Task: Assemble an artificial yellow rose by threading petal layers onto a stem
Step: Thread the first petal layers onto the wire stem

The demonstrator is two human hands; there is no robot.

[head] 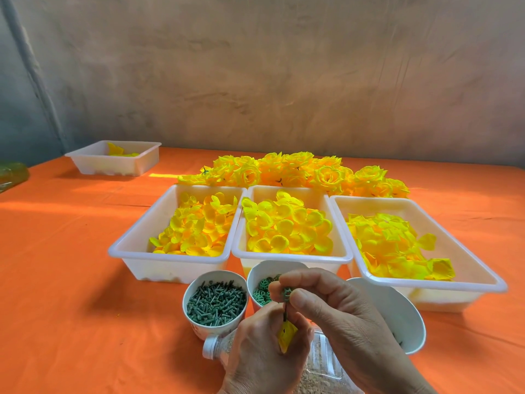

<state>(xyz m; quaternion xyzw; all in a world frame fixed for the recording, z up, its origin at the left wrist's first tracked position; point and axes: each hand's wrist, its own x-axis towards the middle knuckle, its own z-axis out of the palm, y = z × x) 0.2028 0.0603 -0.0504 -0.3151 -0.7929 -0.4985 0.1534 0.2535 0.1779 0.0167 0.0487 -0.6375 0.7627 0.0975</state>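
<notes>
Left hand (264,348) grips the stem (285,311) upright near the bench's (85,280) front edge, steadying it for right hand's (341,314) pinched green calyx (285,294).

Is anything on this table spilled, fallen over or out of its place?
A clear bottle with a white cap lies on its side at the very front; nothing looks spilled from it. The white cup on the right looks tipped over.

Bright daylight from the left, soft shadows, bowed wide-angle edges.
</notes>
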